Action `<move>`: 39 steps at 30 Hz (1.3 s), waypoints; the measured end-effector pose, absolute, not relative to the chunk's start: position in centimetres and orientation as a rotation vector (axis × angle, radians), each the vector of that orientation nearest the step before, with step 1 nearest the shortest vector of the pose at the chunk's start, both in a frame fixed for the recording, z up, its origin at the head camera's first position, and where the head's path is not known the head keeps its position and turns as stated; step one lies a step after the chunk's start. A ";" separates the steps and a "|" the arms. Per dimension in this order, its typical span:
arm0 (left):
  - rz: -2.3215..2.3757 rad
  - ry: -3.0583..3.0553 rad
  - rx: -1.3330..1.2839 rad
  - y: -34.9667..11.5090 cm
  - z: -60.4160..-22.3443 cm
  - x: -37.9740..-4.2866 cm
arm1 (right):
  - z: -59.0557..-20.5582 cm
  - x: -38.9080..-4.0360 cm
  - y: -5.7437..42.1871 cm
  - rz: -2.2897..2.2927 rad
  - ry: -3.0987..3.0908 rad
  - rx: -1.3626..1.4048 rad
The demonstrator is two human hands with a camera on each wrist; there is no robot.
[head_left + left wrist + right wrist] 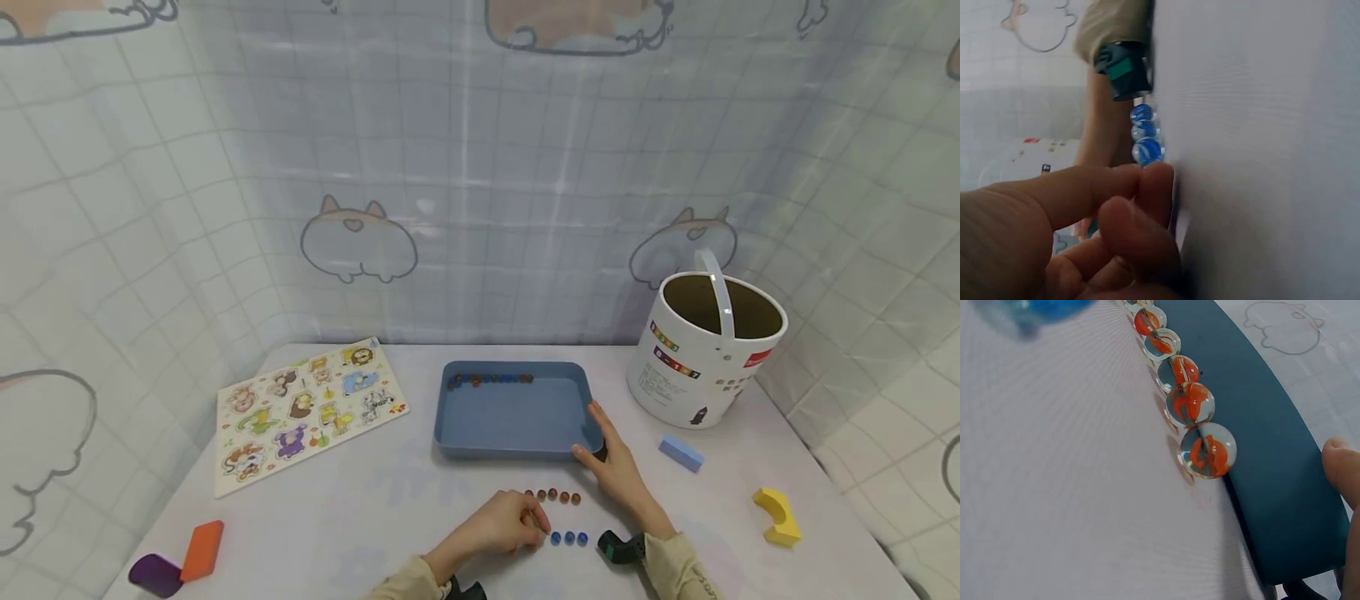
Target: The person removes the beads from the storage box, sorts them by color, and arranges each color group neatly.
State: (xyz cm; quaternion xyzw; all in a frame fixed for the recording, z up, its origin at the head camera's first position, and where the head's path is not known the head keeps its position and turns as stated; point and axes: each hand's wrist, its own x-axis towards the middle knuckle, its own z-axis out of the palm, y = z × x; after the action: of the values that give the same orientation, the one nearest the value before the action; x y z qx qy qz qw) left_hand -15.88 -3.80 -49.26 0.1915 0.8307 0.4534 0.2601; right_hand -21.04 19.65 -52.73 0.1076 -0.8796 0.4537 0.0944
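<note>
Two marble rows, head view: orange marbles (565, 497) farther off, blue marbles (570, 538) nearer, both on the white tabletop (360, 517).
Tray, head view: blue-grey tray (517, 421) beyond both rows; small marbles (491, 379) of mixed colours along its far left inside edge.
Tray corner, head view: right hand (618, 471) at the near right corner, fingers straight and spread, touching the tray, not wrapped round it; no marble seen there.
Blue row's left end, head view: left hand (510, 518), fingers curled downward, tips too hidden from above to read.
Right of tray, head view: bucket (701, 371), blue block (681, 453), yellow arch block (787, 527).
Left of tray, head view: puzzle board (311, 412), orange block (202, 550), purple block (156, 575).
Pinch, left wrist view: thumb and forefinger nearly meeting; sliver of a fourth blue marble (1144, 164) at the tips, apparently pinched, mostly hidden.
Letting go: likely a ready roller; release low, at table height, then part fingers slowly, away from neighbours.
Orange row, right wrist view: clear glass, orange swirls, neat file; contact between marbles uncertain.
Tray rim, right wrist view: one fingertip (1338, 456) at the edge, other fingers out of sight; best press lightly, without shoving toward the rows.
</note>
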 end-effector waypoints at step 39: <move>1.715 2.188 0.051 -1.2 -44.4 -32.4 | -52.7 -21.0 19.6 1.364 -2.606 0.319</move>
State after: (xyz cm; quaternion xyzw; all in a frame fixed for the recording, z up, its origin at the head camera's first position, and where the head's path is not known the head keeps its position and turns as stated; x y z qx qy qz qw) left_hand -32.44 -1.23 -44.37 0.0181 0.7741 0.6067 0.1797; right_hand -21.01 19.57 -52.69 0.1074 -0.8771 0.4591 0.0915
